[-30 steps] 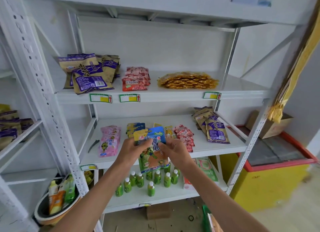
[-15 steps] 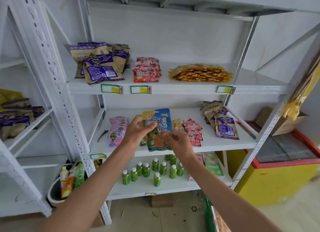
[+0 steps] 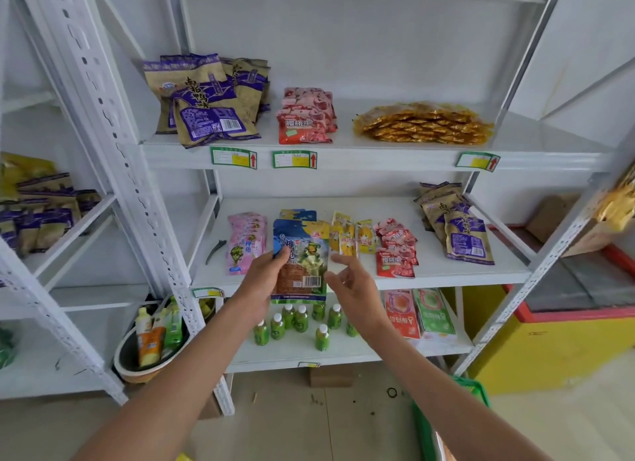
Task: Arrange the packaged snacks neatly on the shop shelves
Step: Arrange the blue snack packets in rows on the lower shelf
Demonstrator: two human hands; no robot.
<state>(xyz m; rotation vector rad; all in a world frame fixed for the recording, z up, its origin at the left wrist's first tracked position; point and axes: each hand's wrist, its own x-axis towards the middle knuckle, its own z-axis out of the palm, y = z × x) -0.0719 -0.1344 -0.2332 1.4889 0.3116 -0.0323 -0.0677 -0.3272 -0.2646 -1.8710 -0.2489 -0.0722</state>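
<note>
My left hand (image 3: 263, 282) grips a blue and green snack packet (image 3: 300, 261) by its left edge, upright, in front of the middle shelf (image 3: 446, 275). My right hand (image 3: 350, 285) hovers just right of the packet with fingers spread, holding nothing. Behind the packet lies another blue packet (image 3: 298, 215). On the same shelf lie pink packets (image 3: 245, 242), yellow packets (image 3: 354, 237), red packets (image 3: 395, 251) and purple-brown bags (image 3: 457, 227). The upper shelf (image 3: 378, 151) carries purple-brown bags (image 3: 209, 99), red packets (image 3: 305, 117) and a pile of gold packets (image 3: 422, 124).
Small green bottles (image 3: 299, 323) and red and green boxes (image 3: 419, 313) stand on the lower shelf. A bowl of bottles (image 3: 151, 343) sits at the lower left. A second rack (image 3: 41, 220) with bags is left; a yellow and red chest freezer (image 3: 567, 323) is right. A green basket (image 3: 450, 426) is by my right arm.
The view has moved closer to the shelves. The packet came up in front of the middle shelf, and my right hand has let go of its right edge and opened.
</note>
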